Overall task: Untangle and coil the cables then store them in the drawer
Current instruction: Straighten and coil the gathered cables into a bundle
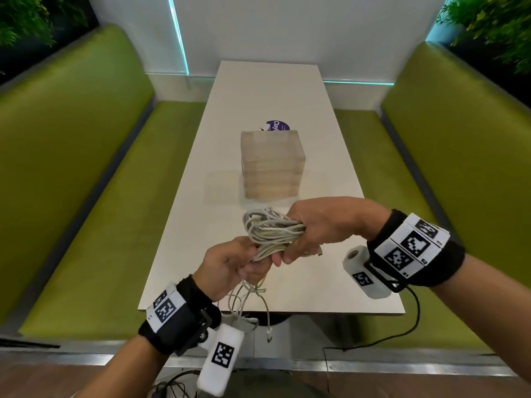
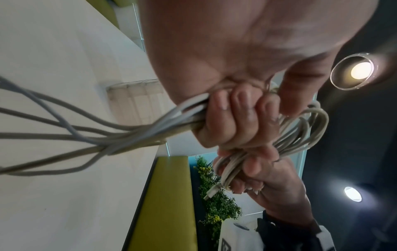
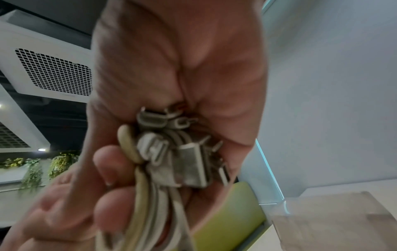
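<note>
Cables [image 1: 270, 231], a pale grey-white bunch, being held up in the air over the near end of the desk [image 1: 330, 179], well clear of its surface. Being clamped by the right hand [image 1: 324, 225], fingers wrapped round the gathered loops, probably to keep the finished turns from springing apart. Being gripped just below and beside that by the left hand [image 1: 230, 265], fingers curled round the strands where they leave the bundle, likely to feed and guide the slack. Trailing from the left hand, several loose ends with plugs [image 1: 268, 336] hanging past the near desk edge, so coiling appearing only partly done. Showing in the right wrist view, a cluster of connectors [image 3: 171, 152] pinched together against the palm, seemingly to keep the ends in one place. Standing further along the desk, a small translucent drawer unit [image 1: 271, 165], apart from the hands, its drawers not clearly readable as open or closed. Peeking out behind it, a purple round label [image 1: 277, 126] reading "Clay" and then cut off. Flanking the desk, green benches [image 1: 86, 168].
</note>
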`<state>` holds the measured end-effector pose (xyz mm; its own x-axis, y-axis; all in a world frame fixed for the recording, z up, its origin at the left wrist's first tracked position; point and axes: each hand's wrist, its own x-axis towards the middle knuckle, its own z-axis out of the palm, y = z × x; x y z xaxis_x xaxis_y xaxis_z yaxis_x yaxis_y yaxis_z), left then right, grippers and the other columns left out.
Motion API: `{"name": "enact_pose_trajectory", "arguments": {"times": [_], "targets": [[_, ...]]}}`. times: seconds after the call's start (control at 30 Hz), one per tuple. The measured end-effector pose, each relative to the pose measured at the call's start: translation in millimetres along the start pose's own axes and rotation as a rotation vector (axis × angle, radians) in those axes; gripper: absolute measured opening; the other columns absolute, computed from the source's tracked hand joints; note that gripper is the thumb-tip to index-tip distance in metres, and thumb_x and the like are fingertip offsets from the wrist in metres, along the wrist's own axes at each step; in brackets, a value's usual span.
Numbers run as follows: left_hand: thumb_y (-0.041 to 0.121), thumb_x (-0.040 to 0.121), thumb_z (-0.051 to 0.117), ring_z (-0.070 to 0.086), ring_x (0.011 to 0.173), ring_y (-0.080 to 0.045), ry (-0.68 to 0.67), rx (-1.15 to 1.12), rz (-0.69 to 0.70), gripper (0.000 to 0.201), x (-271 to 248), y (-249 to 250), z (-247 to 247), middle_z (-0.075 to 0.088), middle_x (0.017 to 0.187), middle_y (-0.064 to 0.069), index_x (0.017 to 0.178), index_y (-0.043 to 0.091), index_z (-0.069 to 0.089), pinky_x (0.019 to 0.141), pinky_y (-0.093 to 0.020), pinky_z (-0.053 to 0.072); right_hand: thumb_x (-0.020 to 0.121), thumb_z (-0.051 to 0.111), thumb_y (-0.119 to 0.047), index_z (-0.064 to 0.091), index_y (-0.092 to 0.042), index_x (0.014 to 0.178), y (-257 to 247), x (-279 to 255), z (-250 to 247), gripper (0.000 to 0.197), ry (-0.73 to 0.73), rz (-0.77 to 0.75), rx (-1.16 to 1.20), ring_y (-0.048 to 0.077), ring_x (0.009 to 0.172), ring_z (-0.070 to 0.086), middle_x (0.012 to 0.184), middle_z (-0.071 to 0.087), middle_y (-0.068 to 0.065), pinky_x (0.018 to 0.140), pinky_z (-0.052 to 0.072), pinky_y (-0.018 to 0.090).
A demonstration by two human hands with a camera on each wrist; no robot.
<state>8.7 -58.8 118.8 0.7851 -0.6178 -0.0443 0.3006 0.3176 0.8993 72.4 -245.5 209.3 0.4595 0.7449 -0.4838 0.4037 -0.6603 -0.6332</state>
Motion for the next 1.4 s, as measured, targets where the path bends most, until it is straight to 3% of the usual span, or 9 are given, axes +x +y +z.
{"name": "enact_pose_trajectory", "arguments": {"times": [0.13, 0.2, 0.33, 0.47, 0.63, 0.97, 1.13, 1.2, 1.4], "targets": [[0.078, 0.075, 0.043, 0.044, 0.060, -0.021, -0.101, -0.053, -0.079, 0.092, 0, -1, -3, 0.059, 0.085, -0.020, 0.116, -0.002, 0.060, 0.055, -0.029, 0.034, 0.086, 0.065, -0.030, 0.067, -0.020, 0.079, -1, -2, 1, 0.013, 0.058, 0.045, -0.216, 0.012, 0.052, 0.046, 0.061, 0.055, -0.005, 0.053, 0.040, 0.019], [0.092, 0.064, 0.023, 0.058, 0.068, -0.026, -0.084, -0.072, -0.153, 0.114, 3, -1, -6, 0.066, 0.093, -0.024, 0.118, -0.001, 0.062, 0.063, -0.030, 0.046, 0.087, 0.064, -0.031, 0.065, -0.021, 0.081, -4, 0, 5, 0.012, 0.082, 0.080, -0.436, 0.012, 0.057, 0.047, 0.065, 0.056, -0.007, 0.055, 0.037, 0.020], [0.095, 0.054, 0.034, 0.068, 0.089, -0.040, 0.043, -0.193, -0.308, 0.127, 7, -7, -18, 0.060, 0.119, -0.035, 0.121, -0.010, 0.056, 0.090, -0.049, 0.049, 0.087, 0.060, -0.020, 0.067, -0.018, 0.096, -13, 6, 22, 0.012, 0.030, 0.117, -0.725, 0.018, 0.072, 0.050, 0.084, 0.064, -0.001, 0.066, 0.040, 0.028], [0.079, 0.063, 0.061, 0.069, 0.089, -0.035, -0.069, 0.151, -0.399, 0.090, 9, -12, -6, 0.067, 0.115, -0.023, 0.115, 0.005, 0.061, 0.080, -0.039, 0.055, 0.090, 0.051, -0.017, 0.067, -0.013, 0.092, -13, 20, 37, 0.017, 0.001, 0.127, -0.851, 0.025, 0.076, 0.059, 0.085, 0.066, 0.003, 0.066, 0.047, 0.031], [0.015, 0.084, 0.067, 0.065, 0.059, -0.023, 0.141, 0.463, -0.404, 0.011, 14, -16, 10, 0.070, 0.069, -0.011, 0.084, 0.004, 0.063, 0.059, -0.029, 0.052, 0.089, 0.056, -0.019, 0.064, -0.014, 0.094, -1, 33, 41, 0.010, -0.023, 0.137, -0.842, 0.025, 0.084, 0.063, 0.093, 0.068, 0.004, 0.073, 0.052, 0.036], [0.026, 0.080, 0.067, 0.036, 0.041, -0.016, 0.146, 0.572, -0.412, 0.024, 16, -28, -2, 0.048, 0.048, 0.000, 0.072, 0.007, 0.055, 0.042, -0.024, 0.030, 0.088, 0.056, -0.041, 0.066, -0.021, 0.105, 24, 42, 50, 0.029, 0.076, -0.015, -0.960, 0.024, 0.110, 0.041, 0.119, 0.045, 0.005, 0.087, 0.039, 0.038], [0.033, 0.079, 0.066, 0.033, 0.046, -0.014, 0.094, 0.587, -0.424, 0.031, 17, -34, -6, 0.043, 0.046, 0.004, 0.080, 0.002, 0.065, 0.044, -0.023, 0.026, 0.088, 0.058, -0.026, 0.060, -0.013, 0.091, 32, 40, 49, 0.014, -0.130, 0.127, -0.347, 0.010, 0.061, 0.053, 0.075, 0.062, -0.006, 0.056, 0.039, 0.024], [0.036, 0.080, 0.066, 0.032, 0.047, -0.013, 0.065, 0.550, -0.428, 0.038, 16, -38, -7, 0.042, 0.048, 0.005, 0.090, 0.000, 0.065, 0.045, -0.023, 0.025, 0.089, 0.053, -0.020, 0.062, -0.012, 0.093, 34, 38, 50, 0.012, -0.198, 0.145, -0.248, 0.010, 0.057, 0.057, 0.074, 0.067, -0.004, 0.052, 0.041, 0.020], [0.040, 0.082, 0.062, 0.033, 0.045, -0.010, -0.004, 0.542, -0.392, 0.021, 15, -34, -13, 0.043, 0.048, 0.008, 0.070, 0.023, 0.064, 0.045, -0.020, 0.026, 0.088, 0.063, -0.030, 0.064, -0.017, 0.094, 36, 38, 50, 0.015, -0.141, 0.125, -0.135, 0.009, 0.052, 0.051, 0.070, 0.064, -0.002, 0.035, 0.034, 0.008]]}}
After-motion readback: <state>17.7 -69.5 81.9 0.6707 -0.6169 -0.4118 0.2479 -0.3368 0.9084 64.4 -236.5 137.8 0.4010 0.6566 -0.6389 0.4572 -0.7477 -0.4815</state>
